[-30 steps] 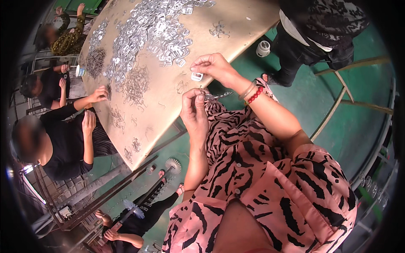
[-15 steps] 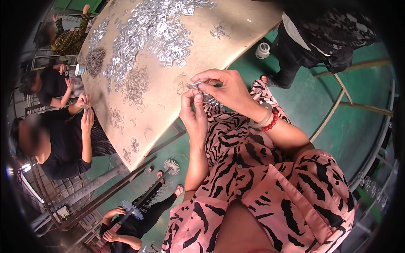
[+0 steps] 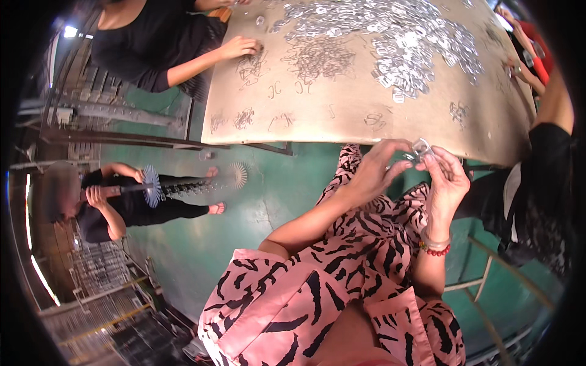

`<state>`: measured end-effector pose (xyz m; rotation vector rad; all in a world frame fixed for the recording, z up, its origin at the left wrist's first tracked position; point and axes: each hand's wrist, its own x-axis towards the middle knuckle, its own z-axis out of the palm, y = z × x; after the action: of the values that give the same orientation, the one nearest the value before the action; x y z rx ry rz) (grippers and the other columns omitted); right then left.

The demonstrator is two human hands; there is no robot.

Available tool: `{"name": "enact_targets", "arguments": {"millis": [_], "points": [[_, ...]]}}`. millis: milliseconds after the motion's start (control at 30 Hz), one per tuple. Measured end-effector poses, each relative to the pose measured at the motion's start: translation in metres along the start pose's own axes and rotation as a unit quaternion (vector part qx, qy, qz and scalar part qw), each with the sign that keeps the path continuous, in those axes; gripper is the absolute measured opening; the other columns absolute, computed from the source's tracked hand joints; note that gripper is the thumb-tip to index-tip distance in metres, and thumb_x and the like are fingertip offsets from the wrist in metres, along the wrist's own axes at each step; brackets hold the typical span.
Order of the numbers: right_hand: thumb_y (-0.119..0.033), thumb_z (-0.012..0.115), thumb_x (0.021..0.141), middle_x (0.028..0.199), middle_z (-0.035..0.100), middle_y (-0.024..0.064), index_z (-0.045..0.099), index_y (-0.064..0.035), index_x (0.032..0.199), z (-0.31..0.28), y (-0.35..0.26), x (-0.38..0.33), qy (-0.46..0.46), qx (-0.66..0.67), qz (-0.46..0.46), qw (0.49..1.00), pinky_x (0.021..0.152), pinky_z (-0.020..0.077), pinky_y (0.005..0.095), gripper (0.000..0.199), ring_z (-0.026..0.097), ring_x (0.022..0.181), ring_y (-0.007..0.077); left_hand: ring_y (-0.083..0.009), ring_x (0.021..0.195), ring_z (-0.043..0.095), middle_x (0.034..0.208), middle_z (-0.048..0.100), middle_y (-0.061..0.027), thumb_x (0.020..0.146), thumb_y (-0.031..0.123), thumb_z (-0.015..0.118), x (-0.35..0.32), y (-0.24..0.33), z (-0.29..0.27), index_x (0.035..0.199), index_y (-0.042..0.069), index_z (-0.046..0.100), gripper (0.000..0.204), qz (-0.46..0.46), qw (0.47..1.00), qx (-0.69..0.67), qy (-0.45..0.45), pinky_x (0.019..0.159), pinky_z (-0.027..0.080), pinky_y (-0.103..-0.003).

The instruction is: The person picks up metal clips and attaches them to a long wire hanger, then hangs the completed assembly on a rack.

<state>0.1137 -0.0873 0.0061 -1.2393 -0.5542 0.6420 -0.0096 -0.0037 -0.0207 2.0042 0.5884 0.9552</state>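
Note:
Just off the near edge of the table [image 3: 268,131], a small shiny metal buckle-like piece [image 3: 421,148] is between my two hands. My right hand [image 3: 448,178] pinches it with thumb and fingertips. From the other side, my left hand [image 3: 379,169] closes thumb and forefinger at the piece; what exactly sits between those fingertips is too small to make out. Beyond my hands lies a broad pile of similar flat silver metal pieces [image 3: 403,70]. A few bent wire hooks [image 3: 375,120] lie on the tabletop close to my left hand.
A heap of thin wire hooks [image 3: 320,58] lies left of the silver pile, with smaller clusters nearby. A co-worker's hand [image 3: 241,46] touches hooks at left; other people's arms reach in at right. On the left, a person holds a long rod with round brushes [image 3: 152,186].
My view has swung, so the table now runs across the top. My hands remain together around the metal piece, which shows more plainly. The left co-worker's hand now rests at the hooks.

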Motion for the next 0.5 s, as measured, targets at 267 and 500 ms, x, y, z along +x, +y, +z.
{"name": "enact_targets", "arguments": {"millis": [267, 500], "points": [[0.008, 0.063, 0.079, 0.086, 0.067, 0.0138, 0.061, 0.0076, 0.095, -0.004, -0.007, 0.004, -0.044, -0.019, 0.036, 0.998, 0.063, 0.0491, 0.0223, 0.016, 0.062, 0.065, 0.0147, -0.0363, 0.074, 0.062, 0.082, 0.062, -0.023, 0.082, 0.013, 0.06, 0.044, -0.117, -0.123, 0.08, -0.004, 0.064, 0.017, -0.201, 0.926, 0.25, 0.197, 0.07, 0.049, -0.041], [0.008, 0.063, 0.079, 0.084, 0.066, 0.013, 0.061, 0.0072, 0.096, -0.003, -0.006, 0.006, -0.061, -0.013, 0.026, 0.998, 0.062, 0.0494, 0.023, 0.017, 0.061, 0.065, 0.0141, -0.0409, 0.091, 0.056, 0.091, 0.058, -0.0251, 0.081, 0.007, 0.05, 0.048, -0.164, -0.114, 0.087, -0.006, 0.057, 0.017, -0.165, 0.872, 0.452, 0.085, 0.081, 0.046, -0.046]]}}
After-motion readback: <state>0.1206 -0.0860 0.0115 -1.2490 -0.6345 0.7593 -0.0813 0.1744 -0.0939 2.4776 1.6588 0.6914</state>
